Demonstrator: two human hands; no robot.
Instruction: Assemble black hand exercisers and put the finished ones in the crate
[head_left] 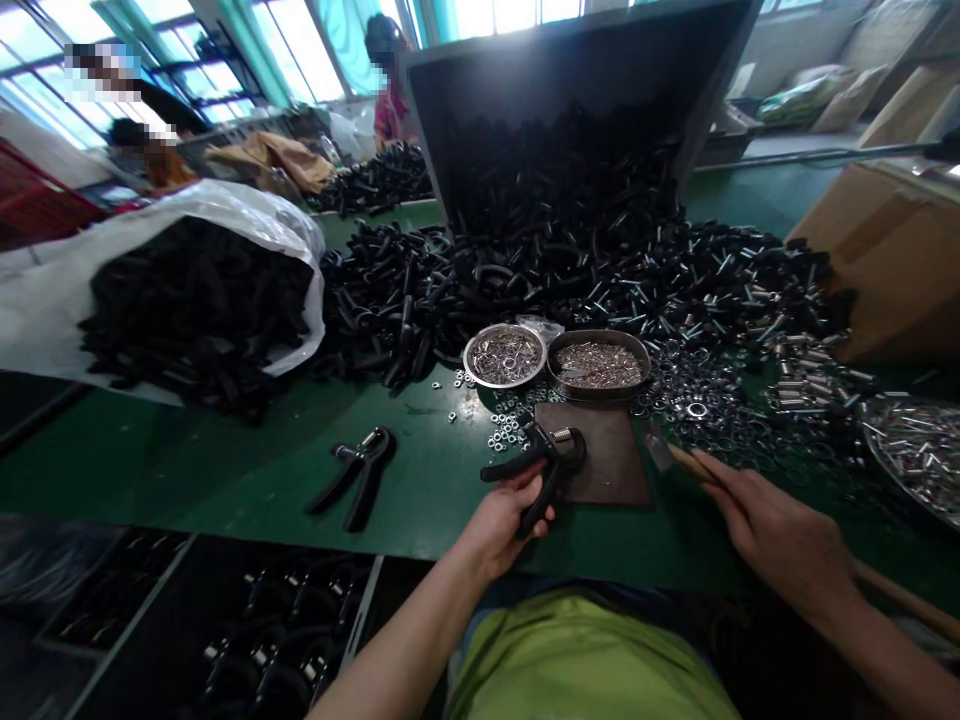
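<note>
My left hand is closed around one handle of a black hand grip strengthener. Its coil spring end lies over a flat brown metal plate on the bench. In my right hand is a hammer with a wooden handle, its head just past the plate's right edge. Another hand grip strengthener lies on the green bench to the left. Small metal nuts are scattered just beyond my left hand. Behind the plate stand a round dish and an oval tin, both full of small metal parts.
Heaps of black handles and loose springs cover the bench's far side. A white bag of black parts stands left, a cardboard box right. Below the bench edge, a crate holds assembled grips. Other people are farther back.
</note>
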